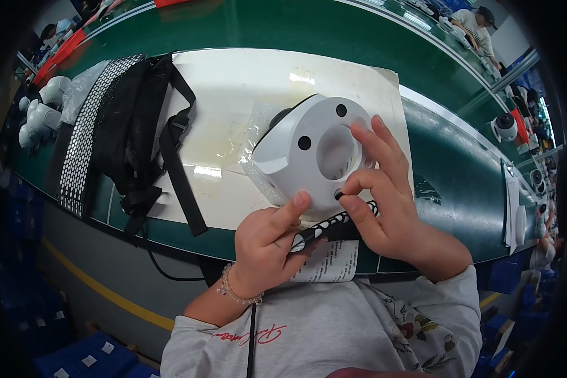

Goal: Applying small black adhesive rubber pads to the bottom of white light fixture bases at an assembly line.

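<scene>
A white rounded plastic housing [283,173] with a large round opening lies on the bench in front of me. Two black round pads [304,143] sit on its ring-shaped face. My right hand [390,211] pinches a small black disc [339,194] between thumb and forefinger, right at the face's near edge; its other fingers are raised over the right side of the housing. My left hand [261,242] grips a black strip with pale round spots [331,223], its thumb resting against the housing's near edge. Clear bubble wrap [253,157] shows beneath the housing's left side.
A pale board [220,82] covers part of the green bench [447,157]. Left of the housing lies a black bag with straps [129,126], beside a perforated strip [85,151]. White devices [41,120] stand far left. A printed label sheet [327,261] hangs at the near edge.
</scene>
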`<state>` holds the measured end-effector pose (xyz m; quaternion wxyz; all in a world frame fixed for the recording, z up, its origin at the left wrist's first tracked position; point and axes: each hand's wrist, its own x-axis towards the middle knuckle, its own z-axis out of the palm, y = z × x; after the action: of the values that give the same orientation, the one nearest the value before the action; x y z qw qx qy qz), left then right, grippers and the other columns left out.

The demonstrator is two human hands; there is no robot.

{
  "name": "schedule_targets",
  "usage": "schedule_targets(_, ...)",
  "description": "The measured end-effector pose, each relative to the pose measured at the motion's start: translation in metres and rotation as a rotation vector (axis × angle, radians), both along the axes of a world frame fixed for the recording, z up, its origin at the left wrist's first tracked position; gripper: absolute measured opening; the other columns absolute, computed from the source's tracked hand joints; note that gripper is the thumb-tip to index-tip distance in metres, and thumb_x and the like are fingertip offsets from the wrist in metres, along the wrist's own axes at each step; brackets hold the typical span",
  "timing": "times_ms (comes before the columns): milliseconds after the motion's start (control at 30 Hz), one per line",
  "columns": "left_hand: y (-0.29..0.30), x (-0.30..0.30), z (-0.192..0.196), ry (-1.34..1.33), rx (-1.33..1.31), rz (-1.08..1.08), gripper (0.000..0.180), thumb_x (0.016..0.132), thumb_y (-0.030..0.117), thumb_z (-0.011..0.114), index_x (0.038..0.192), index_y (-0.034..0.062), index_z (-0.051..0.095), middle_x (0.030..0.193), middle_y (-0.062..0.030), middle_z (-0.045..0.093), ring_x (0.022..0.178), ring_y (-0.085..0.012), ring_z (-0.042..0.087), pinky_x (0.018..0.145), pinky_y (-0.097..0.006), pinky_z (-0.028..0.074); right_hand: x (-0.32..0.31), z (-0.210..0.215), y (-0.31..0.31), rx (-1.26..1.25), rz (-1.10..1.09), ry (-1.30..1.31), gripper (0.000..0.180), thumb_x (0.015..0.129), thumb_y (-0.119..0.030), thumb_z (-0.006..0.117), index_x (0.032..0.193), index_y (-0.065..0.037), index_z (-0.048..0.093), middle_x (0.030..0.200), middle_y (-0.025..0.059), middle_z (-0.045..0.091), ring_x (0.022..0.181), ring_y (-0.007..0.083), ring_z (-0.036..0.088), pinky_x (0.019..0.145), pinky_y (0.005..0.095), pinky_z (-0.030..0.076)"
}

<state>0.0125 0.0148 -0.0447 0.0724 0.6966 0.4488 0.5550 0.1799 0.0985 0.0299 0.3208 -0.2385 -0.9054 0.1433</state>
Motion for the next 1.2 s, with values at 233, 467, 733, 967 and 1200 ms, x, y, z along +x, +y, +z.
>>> schedule_targets(233,-0.001,0.000,0.000,-0.005,0.016,0.005,0.029,0.055,0.007,0.074,0.055,-0.0041,0.048,0.118,-0.0153,0.053,0.058,-0.0208,0.055,0.052,-0.028,0.045,0.016,-0.018,-0.019,0.491,-0.165,-0.134,0.023,0.074,-0.017,0.060,0.097,-0.012,0.061,0.121,0.0058,0.050,0.122,0.0301,0.034,0.100,0.0440,0.016)
schedule_targets(467,-0.004,0.002,0.004,-0.124,-0.055,-0.074,0.026,0.057,0.009,0.076,0.061,-0.0037,0.053,0.120,-0.0193,0.050,0.064,-0.0200,0.058,0.054,-0.028,0.048,0.018,-0.019,-0.020,0.261,0.025,0.110,0.026,0.069,-0.020,0.065,0.094,-0.016,0.064,0.114,0.0010,0.053,0.111,0.0243,0.041,0.085,0.0366,0.029)
schedule_targets(733,-0.004,0.000,0.000,-0.119,-0.051,-0.097,0.025,0.058,0.013,0.076,0.067,-0.0024,0.058,0.122,-0.0201,0.048,0.068,-0.0212,0.060,0.058,-0.029,0.048,0.013,-0.017,-0.019,0.560,0.101,0.042,0.029,0.059,-0.021,0.072,0.087,-0.021,0.066,0.102,-0.0053,0.054,0.103,0.0212,0.044,0.080,0.0350,0.033)
schedule_targets(967,-0.005,-0.001,-0.004,-0.109,-0.024,-0.108,0.034,0.055,0.016,0.077,0.056,-0.0029,0.049,0.121,-0.0225,0.047,0.066,-0.0219,0.060,0.057,-0.029,0.048,0.020,-0.027,-0.011,0.479,0.288,0.131,0.012,0.067,-0.019,0.069,0.078,-0.019,0.062,0.106,-0.0032,0.052,0.102,0.0205,0.044,0.084,0.0365,0.033)
schedule_targets(1200,-0.002,-0.001,-0.003,-0.067,0.001,-0.080,0.041,0.055,0.017,0.077,0.049,-0.0026,0.042,0.121,-0.0215,0.048,0.065,-0.0204,0.060,0.055,-0.028,0.047,0.017,-0.008,0.021,-0.163,-0.049,0.262,0.009,0.078,-0.011,0.058,0.085,-0.006,0.057,0.119,0.0154,0.042,0.115,0.0294,0.037,0.095,0.0390,0.028)
